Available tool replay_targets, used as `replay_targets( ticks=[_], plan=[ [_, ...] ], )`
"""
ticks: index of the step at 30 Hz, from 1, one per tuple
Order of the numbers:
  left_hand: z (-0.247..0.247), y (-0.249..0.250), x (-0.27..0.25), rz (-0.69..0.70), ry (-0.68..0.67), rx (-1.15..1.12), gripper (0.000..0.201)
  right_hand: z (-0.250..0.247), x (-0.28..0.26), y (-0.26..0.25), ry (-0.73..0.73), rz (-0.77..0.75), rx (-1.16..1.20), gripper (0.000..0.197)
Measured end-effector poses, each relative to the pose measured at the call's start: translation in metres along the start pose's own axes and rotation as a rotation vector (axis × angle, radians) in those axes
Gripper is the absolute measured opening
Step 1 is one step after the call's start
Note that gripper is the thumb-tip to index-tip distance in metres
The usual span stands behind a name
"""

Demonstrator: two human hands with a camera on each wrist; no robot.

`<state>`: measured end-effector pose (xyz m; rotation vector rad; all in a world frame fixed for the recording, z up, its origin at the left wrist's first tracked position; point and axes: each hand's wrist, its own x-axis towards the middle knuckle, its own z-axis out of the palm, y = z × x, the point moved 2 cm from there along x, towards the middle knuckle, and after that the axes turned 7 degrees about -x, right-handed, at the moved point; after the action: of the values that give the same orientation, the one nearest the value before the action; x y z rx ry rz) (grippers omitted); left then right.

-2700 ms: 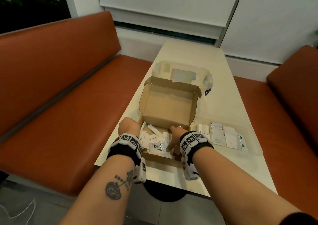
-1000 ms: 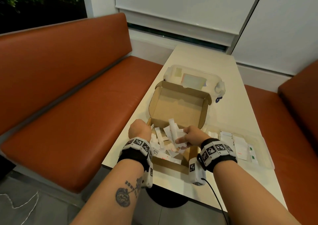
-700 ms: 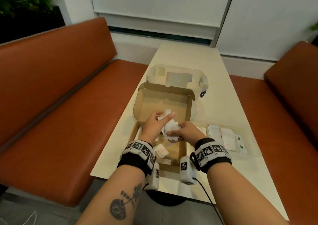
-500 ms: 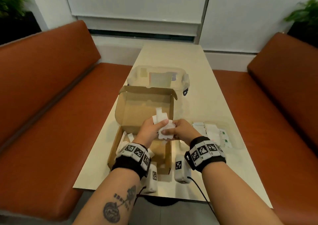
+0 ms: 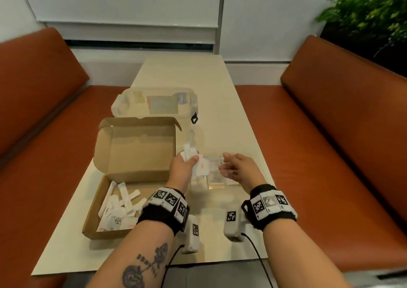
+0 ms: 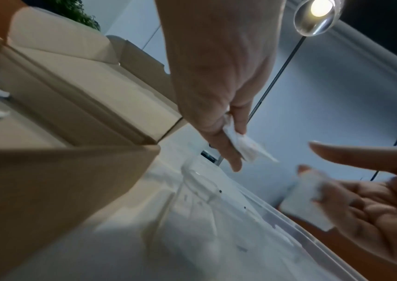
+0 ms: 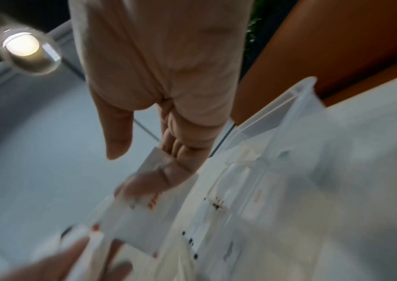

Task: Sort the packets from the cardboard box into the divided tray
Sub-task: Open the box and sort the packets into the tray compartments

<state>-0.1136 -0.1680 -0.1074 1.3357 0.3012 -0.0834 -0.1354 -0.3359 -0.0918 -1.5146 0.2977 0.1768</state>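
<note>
Since half a second ago I've carried both hands right, off the cardboard box [image 5: 123, 177] and over the divided tray [image 5: 217, 183] just beside it on the tabletop [image 5: 220, 103]. My left hand [image 5: 182, 169] pinches a bunch of white packets [image 5: 193, 159] between thumb and fingers. My right hand [image 5: 239, 169] is spread, palm turned left, with one small white packet [image 6: 307, 201] lying against its straight fingers; I cannot tell whether the thumb presses it. More packets lie loose in the near end of the box [image 5: 119, 208], and some sit in the tray's compartments. A clear lidded container [image 5: 154, 103] stands beyond the box.
</note>
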Motion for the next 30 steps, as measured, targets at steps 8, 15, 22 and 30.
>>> replay_targets(
  ticks=[8,15,22,30],
  plan=[
    [0.028,-0.020,-0.015,-0.162,-0.172,0.084,0.027,-0.023,0.002,0.008,0.039,-0.145,0.174,0.024],
    [0.044,-0.017,-0.027,-0.239,-0.319,-0.019,0.029,-0.018,0.011,0.011,0.025,-0.180,0.081,0.026],
    [0.039,-0.020,-0.014,-0.063,-0.201,0.124,0.025,-0.022,0.025,0.013,0.085,-0.206,-0.203,0.002],
    [0.037,-0.029,-0.003,-0.011,-0.143,0.177,0.027,-0.033,0.035,0.015,-0.063,-0.101,-0.420,0.009]
  ],
)
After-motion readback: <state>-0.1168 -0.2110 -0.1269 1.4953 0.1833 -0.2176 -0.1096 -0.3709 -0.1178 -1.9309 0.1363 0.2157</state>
